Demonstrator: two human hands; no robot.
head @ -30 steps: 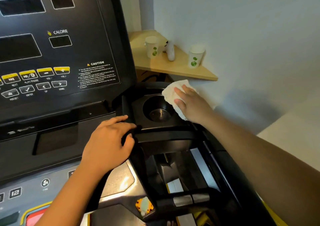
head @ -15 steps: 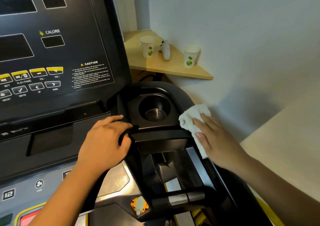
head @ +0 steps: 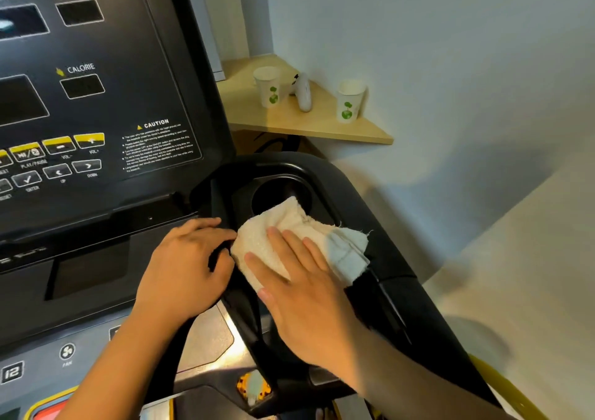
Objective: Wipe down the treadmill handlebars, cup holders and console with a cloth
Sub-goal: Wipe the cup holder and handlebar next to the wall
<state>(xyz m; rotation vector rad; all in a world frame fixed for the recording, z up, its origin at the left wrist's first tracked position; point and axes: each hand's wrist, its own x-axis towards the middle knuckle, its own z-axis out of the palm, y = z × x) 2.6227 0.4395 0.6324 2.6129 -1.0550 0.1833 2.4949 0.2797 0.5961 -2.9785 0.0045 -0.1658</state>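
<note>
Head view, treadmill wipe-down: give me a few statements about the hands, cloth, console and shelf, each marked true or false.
1. The right hand presses the cloth with flat fingers next to the cup holder. True.
2. The left hand is pushing a console button. False: the left hand grips the black bar below the console.
3. Three cups stand on the shelf. False: only two paper cups stand on the wooden shelf, with a white controller between them.
4. The DISTANCE window and CALORIE window are dark. True.
</note>
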